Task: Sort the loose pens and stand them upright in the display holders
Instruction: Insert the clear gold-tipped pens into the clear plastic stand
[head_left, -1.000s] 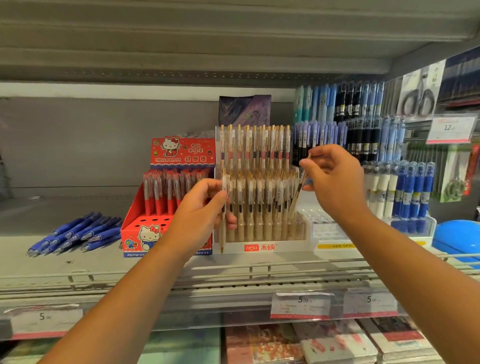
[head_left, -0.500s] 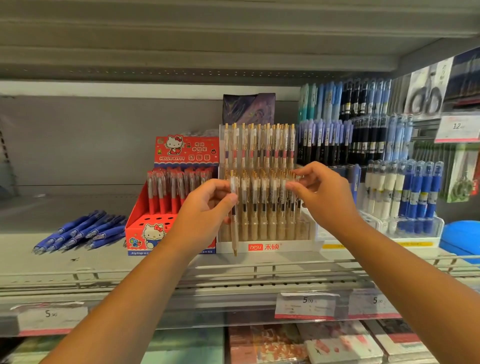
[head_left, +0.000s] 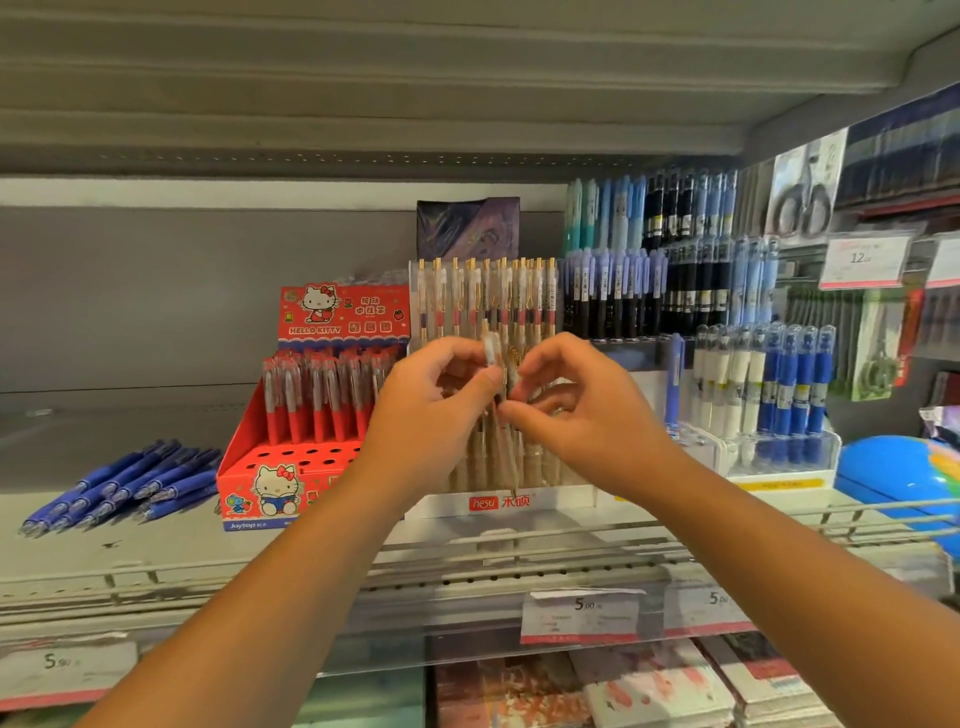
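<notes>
Head view, store shelf (head_left: 130, 551) at chest height. Both forearms reach in from the lower edge and meet in front of the white display holder (head_left: 498, 503), which carries rows of upright beige, gold-clipped pens.

The left hand (head_left: 426, 415) has its grip pinched on one beige pen (head_left: 492, 349), thumb against curled fingers. The pen is held nearly upright and slightly tilted, its clear upper end above the fingers. Its tip points down just over the holder's front edge, apart from the sockets.

The right hand (head_left: 592, 421) has fingers curled, with thumb and forefinger tips at the same pen. Motion blur hides the contact, so whether this grip pinches the pen or only touches it cannot be told. A gold clip between the two hands may belong to a second pen; it is too blurred to say.

The hands cover the middle of the holder's front row.

At left, loose blue pens (head_left: 124, 483) lie flat in a heap on the shelf, well apart from the holder. Between heap and holder stands a red Hello Kitty box (head_left: 260, 483) with red pens in its rear rows and open holes in front.

To the right, a clear holder (head_left: 779, 457) bears blue and white pens. A blue rounded object (head_left: 893, 473) is cut off by the frame edge.

Price tags (head_left: 579, 616) on the shelf rail read 5; the small print is illegible.
</notes>
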